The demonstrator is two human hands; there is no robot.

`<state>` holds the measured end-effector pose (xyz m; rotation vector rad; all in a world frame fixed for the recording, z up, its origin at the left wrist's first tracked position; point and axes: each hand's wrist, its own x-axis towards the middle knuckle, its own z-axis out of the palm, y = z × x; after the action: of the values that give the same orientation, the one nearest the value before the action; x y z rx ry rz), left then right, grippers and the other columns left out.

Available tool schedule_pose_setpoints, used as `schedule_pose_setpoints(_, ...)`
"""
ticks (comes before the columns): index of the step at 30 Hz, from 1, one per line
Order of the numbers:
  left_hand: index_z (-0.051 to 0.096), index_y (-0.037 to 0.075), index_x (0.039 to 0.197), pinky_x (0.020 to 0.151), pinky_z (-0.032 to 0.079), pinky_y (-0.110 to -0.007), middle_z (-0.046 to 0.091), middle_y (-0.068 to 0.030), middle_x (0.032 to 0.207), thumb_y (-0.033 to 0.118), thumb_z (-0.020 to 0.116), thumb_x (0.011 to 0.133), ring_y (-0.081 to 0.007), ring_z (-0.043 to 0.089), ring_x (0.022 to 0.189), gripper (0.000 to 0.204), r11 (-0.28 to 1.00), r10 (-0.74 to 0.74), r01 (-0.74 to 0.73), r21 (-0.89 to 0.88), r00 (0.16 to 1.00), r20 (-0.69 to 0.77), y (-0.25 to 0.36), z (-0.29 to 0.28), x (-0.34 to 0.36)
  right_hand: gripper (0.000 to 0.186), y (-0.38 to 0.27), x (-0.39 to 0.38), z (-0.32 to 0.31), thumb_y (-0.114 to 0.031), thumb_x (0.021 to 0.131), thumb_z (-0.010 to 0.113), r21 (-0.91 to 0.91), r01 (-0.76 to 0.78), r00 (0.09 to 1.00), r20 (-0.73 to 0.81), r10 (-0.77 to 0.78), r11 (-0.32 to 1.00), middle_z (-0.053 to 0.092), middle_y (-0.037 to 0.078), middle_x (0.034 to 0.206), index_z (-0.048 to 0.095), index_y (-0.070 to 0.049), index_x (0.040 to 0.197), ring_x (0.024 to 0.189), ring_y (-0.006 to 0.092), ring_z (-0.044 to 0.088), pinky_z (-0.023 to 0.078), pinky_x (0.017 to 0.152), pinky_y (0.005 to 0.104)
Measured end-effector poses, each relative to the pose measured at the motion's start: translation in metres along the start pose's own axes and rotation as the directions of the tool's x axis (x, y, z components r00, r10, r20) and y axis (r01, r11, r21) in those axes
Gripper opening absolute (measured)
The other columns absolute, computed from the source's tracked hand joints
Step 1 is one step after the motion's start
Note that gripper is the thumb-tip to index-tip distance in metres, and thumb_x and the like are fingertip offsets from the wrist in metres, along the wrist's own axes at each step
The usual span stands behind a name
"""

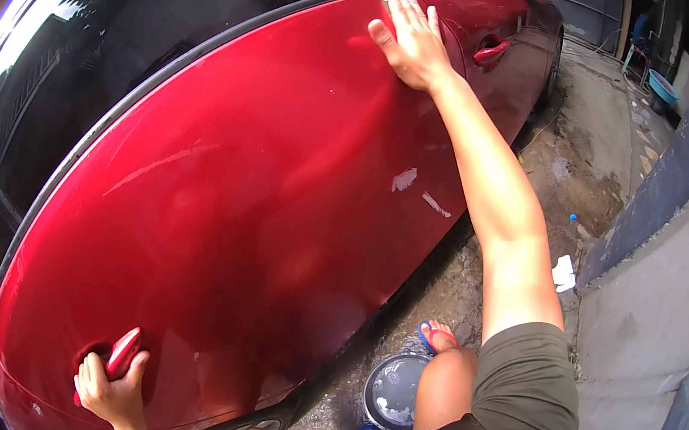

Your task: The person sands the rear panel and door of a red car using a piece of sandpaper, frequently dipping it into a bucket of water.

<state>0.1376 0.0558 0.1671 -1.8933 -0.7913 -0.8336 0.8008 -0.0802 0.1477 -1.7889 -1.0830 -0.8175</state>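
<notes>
Gripping a red door handle (124, 353): my left hand (109, 392), fingers curled in behind it, thumb along its near side. My right hand (417, 48), well apart, up and to the right of this grip, lies flat with fingers extended, clenched on nothing I can see; a small tan edge shows at its fingertips, nature undetermined.

Item, work piece: red car panel (268, 137), running from the grip up and rightward beneath the right hand. Done, as far as I can judge: most of the surface is glossy and even. Left, by the same judgement: one long pale streak (161, 167), above the grip, and two whitish marks (405, 179), further right, below the right hand. How much effort these call for I cannot tell.

Item: dark windows (150, 45), above the grip, along the panel's upper edge.
Item: second door handle (491, 52), far up and right of the grip, just past the right hand.
Item: grey bucket (367, 388), right of the grip, holding foamy liquid, beside my sandalled foot (438, 338).
Item: white scrap (563, 275), further right, on the ground.

Brands, labels, writing: none legible.
</notes>
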Motion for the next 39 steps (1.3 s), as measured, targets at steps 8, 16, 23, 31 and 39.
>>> schedule_pose_setpoints(8,0.058,0.0,0.087,0.067,0.049,-0.047,0.06,-0.0139,0.078,0.077,0.074,0.074,-0.0371,0.06,0.072,0.08,1.0,0.021,-0.02,-0.014,1.0,0.016,-0.01,-0.001,-0.005,0.108,0.002,-0.007,0.001,-0.086,0.096,0.025,-0.077,0.172,0.985,0.011,-0.172,0.982,0.022,0.016,0.173,0.022,-0.003,0.166,0.162,0.0281,0.015,0.005,0.131,0.0507)
schedule_pose_setpoints(16,0.059,0.002,0.087,0.067,0.051,-0.047,0.064,-0.0122,0.081,0.072,0.078,0.075,-0.0363,0.062,0.075,0.074,1.0,0.0,0.0,0.004,1.0,-0.011,0.001,-0.004,0.002,0.106,0.072,-0.086,0.022,-0.079,0.101,0.029,0.224,-0.227,0.91,-0.298,0.289,0.948,0.006,0.025,0.174,0.008,0.002,0.166,0.162,0.0404,0.003,0.004,0.129,0.0536)
schedule_pose_setpoints(23,0.072,0.004,0.104,0.07,0.055,-0.045,0.075,-0.0106,0.094,0.064,0.083,0.076,-0.0329,0.068,0.081,0.067,0.997,-0.072,0.067,0.047,0.991,0.112,-0.015,0.004,-0.007,0.111,0.004,-0.101,0.029,-0.083,0.098,0.023,0.272,-0.228,0.93,-0.225,0.292,0.935,0.009,0.025,0.174,0.011,0.003,0.166,0.162,0.0367,0.005,0.005,0.131,0.0519)
schedule_pose_setpoints(31,0.072,0.003,0.119,0.098,0.053,-0.047,0.073,-0.0244,0.114,0.061,0.082,0.082,-0.0413,0.068,0.108,0.069,0.967,-0.253,0.221,0.122,0.865,0.434,0.034,-0.045,0.034,0.079,-0.039,-0.038,0.012,-0.057,0.111,0.022,0.07,-0.108,0.963,-0.239,0.122,0.992,0.025,0.024,0.17,0.029,0.002,0.162,0.161,0.0357,0.017,0.006,0.129,0.057)
schedule_pose_setpoints(39,0.073,0.005,0.126,0.092,0.057,-0.039,0.077,-0.018,0.111,0.055,0.084,0.08,-0.0345,0.073,0.099,0.07,0.924,-0.348,0.382,-0.004,0.848,0.399,0.027,-0.038,0.037,0.103,0.083,-0.339,0.113,-0.08,0.1,0.015,0.441,-0.872,0.245,0.01,0.97,0.215,0.003,0.019,0.176,0.005,-0.002,0.168,0.163,0.0358,0.001,-0.001,0.129,0.056)
